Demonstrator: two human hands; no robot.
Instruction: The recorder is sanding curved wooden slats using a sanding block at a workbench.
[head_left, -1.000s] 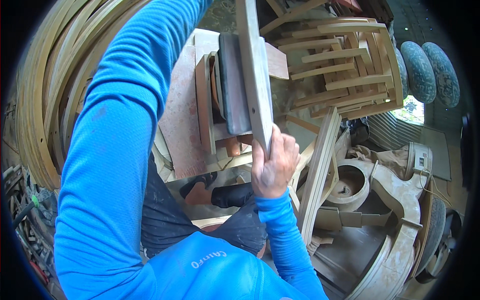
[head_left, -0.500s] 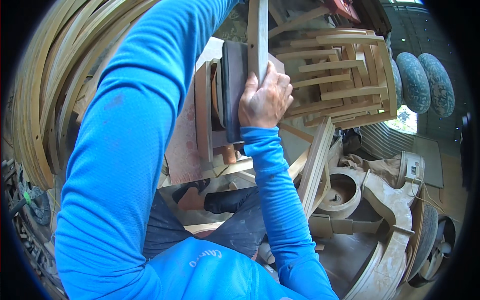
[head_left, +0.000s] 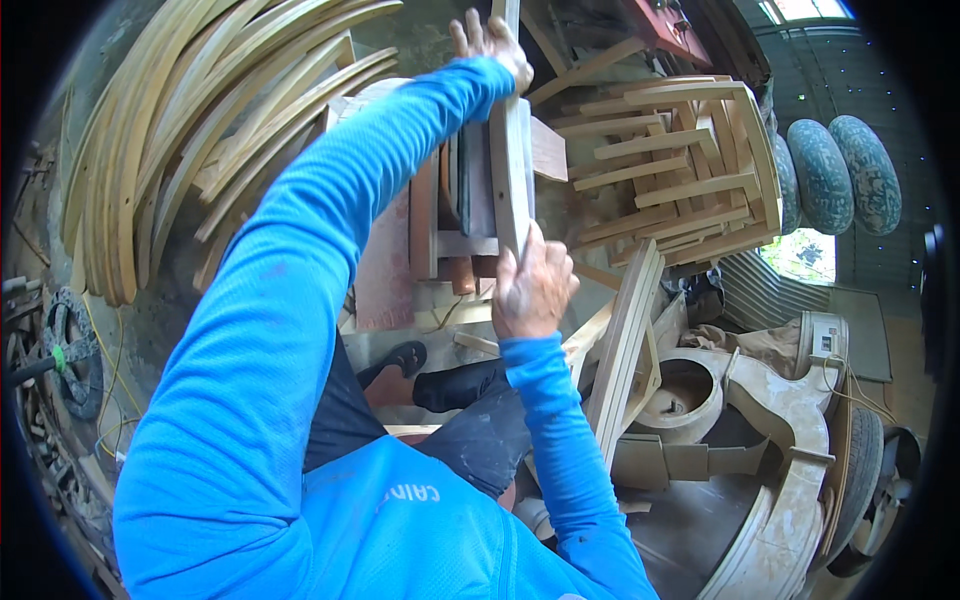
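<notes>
Wooden plank (head_left: 512,165) held near upright, left hand (head_left: 488,42) fingers wrapped over its upper end, right hand (head_left: 532,290) clamped around its lower end, plank just beside a dark board stack (head_left: 470,190), bent wood strips (head_left: 180,130) at left, slatted frames (head_left: 680,170) at right

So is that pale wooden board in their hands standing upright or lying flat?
Upright, on end. The pale wooden board runs vertically, with the left hand at its top and the right hand gripping its lower end.
</notes>
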